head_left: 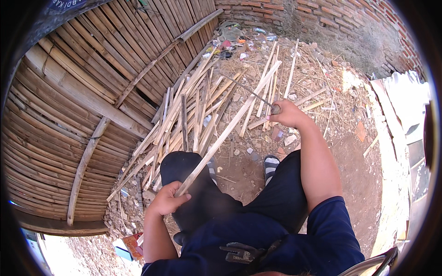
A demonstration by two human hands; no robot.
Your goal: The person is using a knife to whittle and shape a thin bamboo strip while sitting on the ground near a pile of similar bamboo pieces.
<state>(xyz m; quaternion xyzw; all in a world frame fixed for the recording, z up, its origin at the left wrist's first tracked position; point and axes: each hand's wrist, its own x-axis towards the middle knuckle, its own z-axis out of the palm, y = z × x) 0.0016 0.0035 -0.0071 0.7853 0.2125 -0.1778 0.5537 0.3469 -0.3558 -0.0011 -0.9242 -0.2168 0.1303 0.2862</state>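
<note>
My left hand is closed around the near end of a long, pale wooden strip. The strip slants up and away to the right, passing over my left knee. Out ahead on the right, my right hand grips the short handle of a long, thin-bladed knife. Its dark blade points far and left and crosses the strip in this view; whether the two touch I cannot tell. Beyond and left of my knees lies a heap of loose wooden strips, some dark, most pale.
A bamboo-slat wall rises close on the left. At the back stands a brick wall. Litter, shavings and broken bricks cover the ground. My sandalled right foot rests on bare dirt. White sheeting lies at the right.
</note>
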